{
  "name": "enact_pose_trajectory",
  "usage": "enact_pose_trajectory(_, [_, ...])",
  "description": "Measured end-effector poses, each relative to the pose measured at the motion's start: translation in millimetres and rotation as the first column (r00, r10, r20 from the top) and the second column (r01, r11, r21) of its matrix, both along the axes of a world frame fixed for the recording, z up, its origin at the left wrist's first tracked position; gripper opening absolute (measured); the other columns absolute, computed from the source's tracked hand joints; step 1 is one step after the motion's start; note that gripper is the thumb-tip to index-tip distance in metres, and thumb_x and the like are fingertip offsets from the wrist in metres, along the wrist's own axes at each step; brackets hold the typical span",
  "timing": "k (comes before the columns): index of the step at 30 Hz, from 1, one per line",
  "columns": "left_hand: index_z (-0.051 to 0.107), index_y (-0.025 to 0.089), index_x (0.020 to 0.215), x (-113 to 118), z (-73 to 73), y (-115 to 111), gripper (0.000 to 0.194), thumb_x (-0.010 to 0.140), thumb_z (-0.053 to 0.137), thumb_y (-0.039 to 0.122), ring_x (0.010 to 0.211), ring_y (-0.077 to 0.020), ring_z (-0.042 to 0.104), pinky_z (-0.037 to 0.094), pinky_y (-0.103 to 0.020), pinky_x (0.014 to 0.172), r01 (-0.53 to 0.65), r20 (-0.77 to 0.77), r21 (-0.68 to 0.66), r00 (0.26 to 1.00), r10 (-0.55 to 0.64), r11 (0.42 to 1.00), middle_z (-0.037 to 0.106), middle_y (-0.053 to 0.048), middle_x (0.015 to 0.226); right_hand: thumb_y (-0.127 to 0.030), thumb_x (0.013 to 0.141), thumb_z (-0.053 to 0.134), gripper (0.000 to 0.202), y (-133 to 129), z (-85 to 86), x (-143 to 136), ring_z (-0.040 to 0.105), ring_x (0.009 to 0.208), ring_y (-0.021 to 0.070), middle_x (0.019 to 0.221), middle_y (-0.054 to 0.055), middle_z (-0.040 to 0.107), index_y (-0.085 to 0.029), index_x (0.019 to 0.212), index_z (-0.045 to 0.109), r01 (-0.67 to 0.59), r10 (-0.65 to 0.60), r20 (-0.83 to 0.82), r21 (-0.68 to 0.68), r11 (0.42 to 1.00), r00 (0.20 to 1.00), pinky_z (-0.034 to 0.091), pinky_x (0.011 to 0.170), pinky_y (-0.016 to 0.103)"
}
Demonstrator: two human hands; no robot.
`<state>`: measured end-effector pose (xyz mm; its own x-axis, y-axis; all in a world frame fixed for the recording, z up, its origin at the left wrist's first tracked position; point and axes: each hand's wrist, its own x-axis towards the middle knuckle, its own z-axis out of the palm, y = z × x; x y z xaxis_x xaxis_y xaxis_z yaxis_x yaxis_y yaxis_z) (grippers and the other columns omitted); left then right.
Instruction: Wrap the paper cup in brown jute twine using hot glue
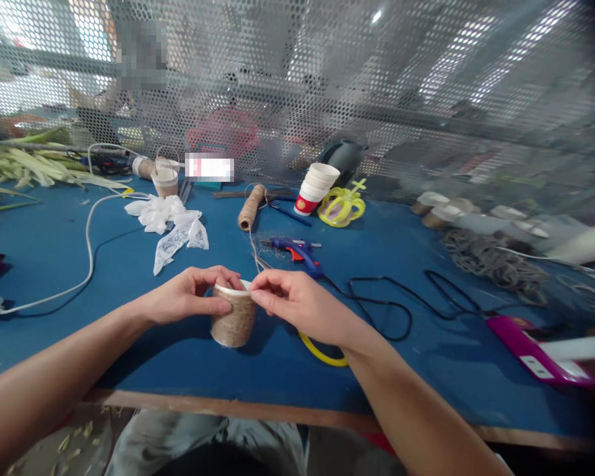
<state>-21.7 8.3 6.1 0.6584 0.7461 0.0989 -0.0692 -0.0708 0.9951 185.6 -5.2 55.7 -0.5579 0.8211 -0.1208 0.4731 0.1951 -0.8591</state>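
Observation:
A paper cup (233, 322) wrapped in brown twine is held just above the blue table, its white rim upward. My left hand (193, 294) grips it from the left, thumb on the outside and fingers over the rim. At the rim's right side, my right hand (292, 301) pinches the twine (254, 248) that runs back to a twine roll (251, 208). Behind my right hand lies a blue hot glue gun (297, 251). Yellow scissor handles (322, 354) show partly below my right wrist.
Stacked paper cups (317, 188) and a yellow pumpkin-shaped craft (343, 206) stand at the back. White plastic bags (168, 221) lie left of centre. A purple power strip (535, 350) and black cord sit at right. A perforated metal screen (277, 79) borders the table's back.

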Motion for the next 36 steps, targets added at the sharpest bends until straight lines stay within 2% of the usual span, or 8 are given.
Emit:
enact_pose_trajectory(3, [0.059, 0.016, 0.082, 1, 0.8, 0, 0.012, 0.072, 0.065, 0.022, 0.118, -0.0241, 0.041, 0.027, -0.043, 0.104, -0.027, -0.149, 0.223, 0.987, 0.061, 0.974, 0.059, -0.008, 0.105, -0.026, 0.085, 0.047, 0.016, -1, -3.2, 0, 0.042, 0.057, 0.0084, 0.064, -0.003, 0.051, -0.016, 0.082, 0.059, -0.014, 0.009, 0.049, 0.09, 0.996, 0.999, 0.034, 0.054, 0.022])
enact_pose_trajectory(6, [0.056, 0.016, 0.084, 4, 2.2, -3, 0.016, 0.071, 0.065, 0.022, 0.119, -0.0251, 0.041, 0.028, -0.045, 0.103, -0.069, -0.181, 0.347, 0.974, 0.139, 0.935, 0.059, -0.008, 0.104, -0.026, 0.086, 0.045, 0.017, -2, -5.6, -1, 0.044, 0.06, 0.0094, 0.068, -0.002, 0.055, -0.017, 0.085, 0.061, -0.034, 0.017, 0.101, 0.163, 0.986, 0.995, 0.035, 0.056, 0.023])
enact_pose_trajectory(11, [0.056, 0.017, 0.076, 8, 5.9, -7, 0.007, 0.073, 0.061, 0.022, 0.114, -0.0258, 0.043, 0.031, -0.044, 0.099, -0.102, -0.184, 0.422, 0.963, 0.195, 0.901, 0.06, -0.008, 0.096, -0.023, 0.086, 0.046, 0.018, -3, -3.9, -4, 0.05, 0.064, 0.0114, 0.075, 0.001, 0.062, -0.018, 0.088, 0.063, -0.06, 0.017, 0.179, 0.238, 0.969, 0.984, 0.037, 0.059, 0.024])
enact_pose_trajectory(17, [0.056, 0.017, 0.072, 10, 6.5, -9, 0.003, 0.073, 0.057, 0.014, 0.111, -0.0251, 0.045, 0.033, -0.042, 0.098, -0.181, -0.137, 0.435, 0.955, 0.263, 0.882, 0.061, -0.007, 0.09, -0.021, 0.085, 0.047, 0.016, -3, -0.6, -9, 0.054, 0.069, 0.0132, 0.079, 0.002, 0.064, -0.018, 0.086, 0.063, -0.068, 0.007, 0.203, 0.296, 0.953, 0.979, 0.038, 0.062, 0.025])
enact_pose_trajectory(21, [0.055, 0.017, 0.07, 11, 6.1, -11, 0.005, 0.072, 0.056, 0.012, 0.113, -0.0252, 0.043, 0.032, -0.041, 0.098, -0.197, -0.13, 0.38, 0.956, 0.263, 0.904, 0.061, -0.007, 0.091, -0.021, 0.085, 0.048, 0.015, -4, -2.7, -11, 0.056, 0.07, 0.0136, 0.081, 0.003, 0.065, -0.018, 0.086, 0.063, -0.065, 0.003, 0.19, 0.321, 0.945, 0.982, 0.04, 0.063, 0.025])
enact_pose_trajectory(26, [0.054, 0.017, 0.07, 8, 4.0, -9, 0.005, 0.074, 0.057, 0.016, 0.11, -0.0242, 0.046, 0.031, -0.04, 0.097, -0.216, -0.052, 0.213, 0.971, 0.231, 0.953, 0.059, -0.006, 0.093, -0.019, 0.083, 0.05, 0.024, -3, -5.5, -6, 0.057, 0.069, 0.0133, 0.084, 0.004, 0.065, -0.018, 0.106, 0.058, 0.017, -0.075, 0.149, 0.354, 0.935, 0.986, 0.043, 0.065, 0.027])
enact_pose_trajectory(31, [0.057, 0.016, 0.068, 8, 1.9, -7, 0.007, 0.073, 0.06, 0.02, 0.113, -0.0235, 0.045, 0.027, -0.039, 0.099, -0.201, 0.01, -0.015, 0.98, 0.201, 0.98, 0.061, -0.005, 0.092, -0.013, 0.081, 0.049, 0.014, 8, -2.5, 1, 0.056, 0.074, 0.0143, 0.086, 0.006, 0.063, -0.015, 0.089, 0.061, 0.057, -0.126, 0.104, 0.505, 0.861, 0.987, 0.045, 0.069, 0.028])
enact_pose_trajectory(36, [0.059, 0.015, 0.068, 8, -0.8, -8, 0.009, 0.069, 0.066, 0.021, 0.105, -0.0226, 0.05, 0.037, -0.035, 0.087, -0.048, 0.099, -0.221, 0.993, 0.071, 0.974, 0.061, -0.006, 0.099, -0.012, 0.08, 0.051, 0.014, 24, -6.3, -4, 0.058, 0.087, 0.0149, 0.095, 0.007, 0.061, -0.017, 0.083, 0.064, 0.035, -0.026, -0.024, 0.535, 0.844, 0.999, 0.048, 0.073, 0.028])
